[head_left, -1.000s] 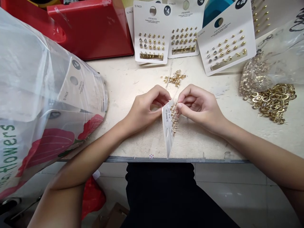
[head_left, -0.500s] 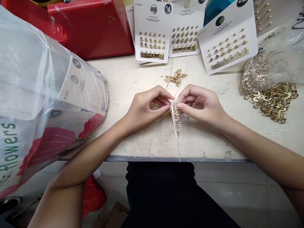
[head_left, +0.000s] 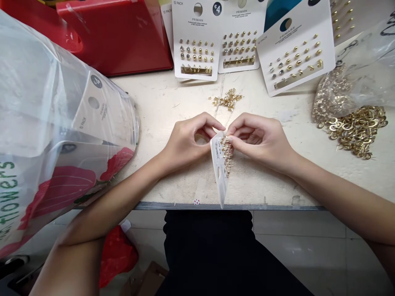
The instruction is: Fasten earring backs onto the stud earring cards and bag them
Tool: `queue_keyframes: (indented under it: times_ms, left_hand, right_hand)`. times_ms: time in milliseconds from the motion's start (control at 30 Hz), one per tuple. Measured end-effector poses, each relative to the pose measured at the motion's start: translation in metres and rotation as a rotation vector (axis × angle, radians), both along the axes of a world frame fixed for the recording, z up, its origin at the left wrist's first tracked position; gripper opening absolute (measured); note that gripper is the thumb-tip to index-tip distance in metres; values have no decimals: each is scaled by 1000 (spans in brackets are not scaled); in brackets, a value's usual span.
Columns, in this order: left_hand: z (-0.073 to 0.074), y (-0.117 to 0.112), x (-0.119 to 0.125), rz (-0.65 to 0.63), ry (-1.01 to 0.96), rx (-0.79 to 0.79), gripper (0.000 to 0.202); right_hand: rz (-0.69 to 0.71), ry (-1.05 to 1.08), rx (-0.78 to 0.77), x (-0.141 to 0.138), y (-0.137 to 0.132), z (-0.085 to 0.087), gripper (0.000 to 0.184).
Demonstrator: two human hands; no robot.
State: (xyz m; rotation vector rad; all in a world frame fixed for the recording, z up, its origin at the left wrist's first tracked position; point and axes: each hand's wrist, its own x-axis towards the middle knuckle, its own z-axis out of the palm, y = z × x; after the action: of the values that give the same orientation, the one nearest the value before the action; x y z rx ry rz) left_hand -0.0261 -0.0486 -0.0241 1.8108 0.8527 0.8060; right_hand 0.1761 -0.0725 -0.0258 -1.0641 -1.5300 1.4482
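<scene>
A white earring card (head_left: 219,174) stands on edge over the table, its printed back turned partly to the right. Rows of gold earring posts (head_left: 227,156) stick out from that back. At its far end my left hand (head_left: 194,137) grips the card between thumb and fingers. My right hand (head_left: 261,137) is closed in a pinch at the farthest posts, touching them; whatever is between those fingertips is too small to make out. Just beyond both hands lies a small heap of tiny gold pieces (head_left: 230,99), which look like earring backs.
Several filled earring cards (head_left: 196,74) lean at the back, beside a red bin (head_left: 123,37). A clear plastic bag (head_left: 101,148) of cards bulges at left. At right, gold hoop-like pieces (head_left: 358,129) spill from another bag (head_left: 364,82). The table's edge (head_left: 247,206) is near me.
The card has tilted: its near end swung left, and its printed back now shows where it was nearly edge-on. Both hands stay at its far end.
</scene>
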Motion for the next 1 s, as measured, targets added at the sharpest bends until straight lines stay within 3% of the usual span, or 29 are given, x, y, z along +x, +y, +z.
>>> queue_keyframes:
  times_ms: [133,500,767,1000]
  left_hand:
    - [-1,-4,1,50,23,114,36]
    - [-4,-6,4,90,40,208,37]
    - [-8,-6,4,74,-9,207,36]
    - [-7,-4,2,71,22,79,39]
  right_hand:
    - [-21,-40,43,0,-2,-1,8]
    - [-43,-85,91,-1,-5,-5,7]
    - [-25,-58,115,-3,-5,-4,9]
    - [-33,-72,137,-2,-4,-1,11]
